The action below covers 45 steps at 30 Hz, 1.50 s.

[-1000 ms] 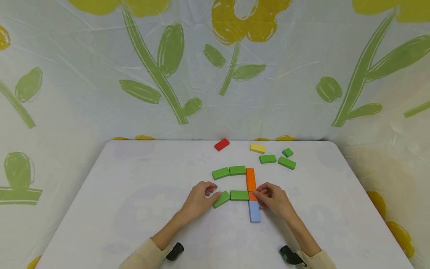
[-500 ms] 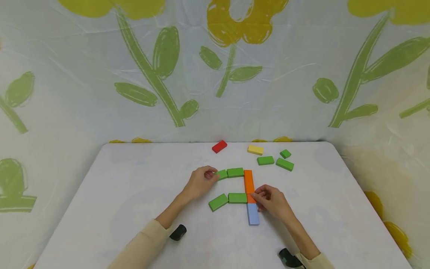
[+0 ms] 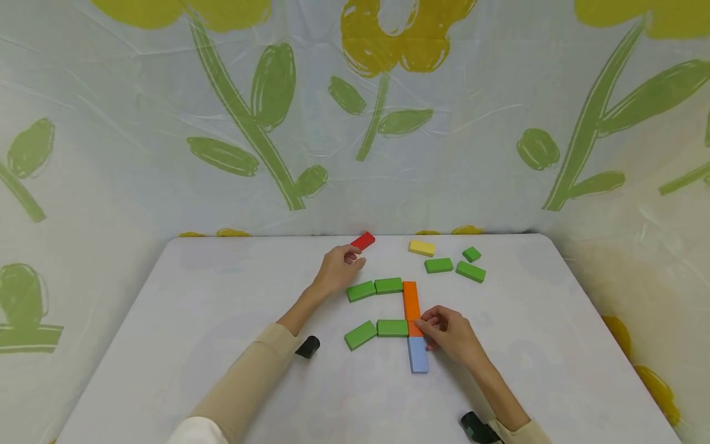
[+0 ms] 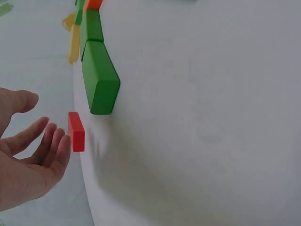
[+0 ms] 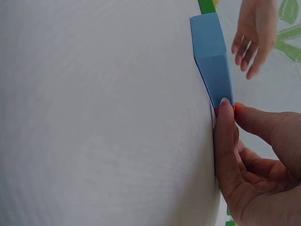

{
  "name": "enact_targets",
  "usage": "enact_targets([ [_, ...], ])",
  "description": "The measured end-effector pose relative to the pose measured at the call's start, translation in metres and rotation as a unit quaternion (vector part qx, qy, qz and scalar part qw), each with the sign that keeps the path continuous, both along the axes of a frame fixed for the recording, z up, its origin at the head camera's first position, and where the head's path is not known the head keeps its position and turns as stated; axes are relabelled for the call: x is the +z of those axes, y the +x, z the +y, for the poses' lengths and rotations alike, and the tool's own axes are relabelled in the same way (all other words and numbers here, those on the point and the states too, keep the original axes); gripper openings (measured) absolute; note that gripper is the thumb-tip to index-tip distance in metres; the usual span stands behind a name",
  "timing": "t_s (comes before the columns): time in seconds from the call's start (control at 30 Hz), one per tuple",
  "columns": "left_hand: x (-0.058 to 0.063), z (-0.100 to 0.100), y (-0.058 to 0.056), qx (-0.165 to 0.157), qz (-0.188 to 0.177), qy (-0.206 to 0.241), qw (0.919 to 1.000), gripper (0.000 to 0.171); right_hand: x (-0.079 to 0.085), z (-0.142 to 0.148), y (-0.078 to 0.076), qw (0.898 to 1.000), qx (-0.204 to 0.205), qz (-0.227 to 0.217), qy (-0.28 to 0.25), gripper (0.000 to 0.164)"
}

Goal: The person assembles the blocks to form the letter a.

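Hands [image 3: 336,270] [image 3: 453,333] are at a flat red oblong [image 3: 364,240] and orange block [image 3: 412,330].

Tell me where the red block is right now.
In the head view, the red block lies near the far edge of the table, just beyond the left hand and left of the yellow block.

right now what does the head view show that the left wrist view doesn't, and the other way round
Only head: the right hand, the sleeves and the black wrist devices. Only left wrist: no extra thing, just a close look at the end of a green block. Both: the left hand, the red block, the yellow block and at least part of an orange block.
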<state>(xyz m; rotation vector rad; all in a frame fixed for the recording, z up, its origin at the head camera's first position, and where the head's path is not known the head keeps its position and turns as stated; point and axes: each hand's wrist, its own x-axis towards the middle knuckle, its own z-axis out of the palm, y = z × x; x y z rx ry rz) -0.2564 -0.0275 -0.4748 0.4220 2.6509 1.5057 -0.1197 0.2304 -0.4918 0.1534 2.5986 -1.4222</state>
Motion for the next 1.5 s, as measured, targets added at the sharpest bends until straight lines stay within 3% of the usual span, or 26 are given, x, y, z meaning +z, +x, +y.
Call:
enact_targets([
  [0.37,-0.014,0.011,-0.032,0.044,0.008,-0.023,0.9987,0.047,-0.001,0.001,0.0,0.999,0.006,0.009,-0.03,0.021],
  [0.8,-0.021,0.028,-0.048,0.079,0.007,-0.064,0.9948,0.046,-0.002,0.002,0.0,1.0,-0.001,0.007,-0.028,0.021],
  [1.07,-0.023,0.03,-0.05,0.082,-0.004,-0.1,0.9916,0.039,-0.001,0.001,0.0,1.0,0.0,0.006,-0.022,0.02],
  [1.5,-0.019,0.02,-0.036,0.057,-0.003,-0.081,0.9951,0.035,-0.001,0.0,0.0,1.0,-0.002,0.004,-0.019,0.023],
])
